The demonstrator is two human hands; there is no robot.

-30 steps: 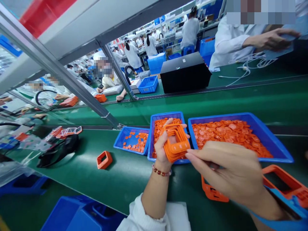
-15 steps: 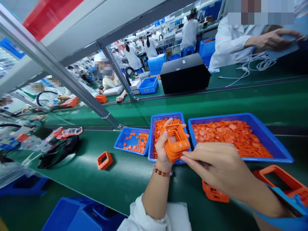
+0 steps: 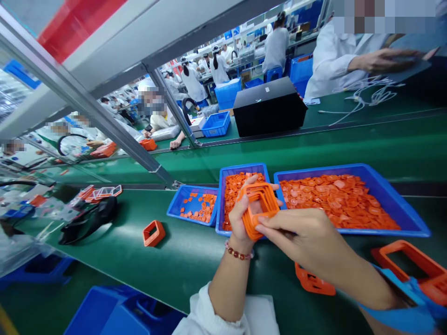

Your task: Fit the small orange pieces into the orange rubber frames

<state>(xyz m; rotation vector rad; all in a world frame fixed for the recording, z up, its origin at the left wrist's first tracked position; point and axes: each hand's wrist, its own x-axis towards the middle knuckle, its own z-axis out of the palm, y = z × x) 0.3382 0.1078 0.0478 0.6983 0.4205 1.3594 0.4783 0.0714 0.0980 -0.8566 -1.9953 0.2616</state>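
Note:
My left hand is raised over the green belt, fingers wrapped round a stack of orange square frames. My right hand reaches in from the right, its fingertips pinched against the stack's near edge. Behind the hands stand three blue trays: a small one with a few orange pieces, a middle one and a large one heaped with small orange parts. A single orange frame lies on the belt to the left. Another orange frame lies under my right forearm.
A larger orange frame sits at the right edge. A black box stands on the far belt, with white cables beside it. A metal post slants across the left. Black goggles lie left. Co-workers in white work beyond; blue bins are below.
My right hand has moved left and up to the stack of frames, its fingertips now on the stack's near edge. My left hand tilted the stack slightly.

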